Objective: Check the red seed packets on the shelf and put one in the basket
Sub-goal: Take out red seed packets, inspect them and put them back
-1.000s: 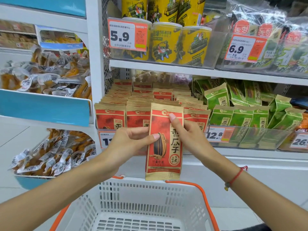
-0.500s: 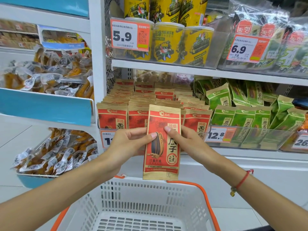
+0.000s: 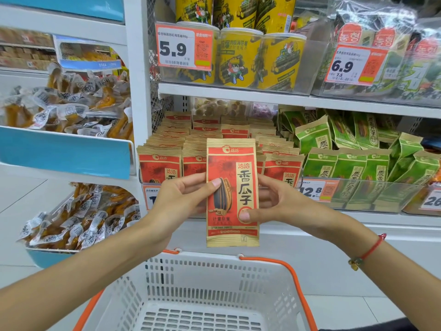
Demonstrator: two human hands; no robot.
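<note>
The left hand [image 3: 177, 199] pinches the red seed packet [image 3: 232, 192] at its left edge, thumb on the front. The packet stands upright above the white basket [image 3: 214, 295], before the shelved red packets [image 3: 160, 163]. The right hand [image 3: 284, 204] pinches its right edge; fingers behind are probably curled.

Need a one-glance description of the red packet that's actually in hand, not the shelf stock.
Start at the white basket with orange handles, then look just above its far rim. The red seed packet hangs upright there, pinched by the left hand and right hand. Unlike the shelved red packets, its whole front shows.
</note>
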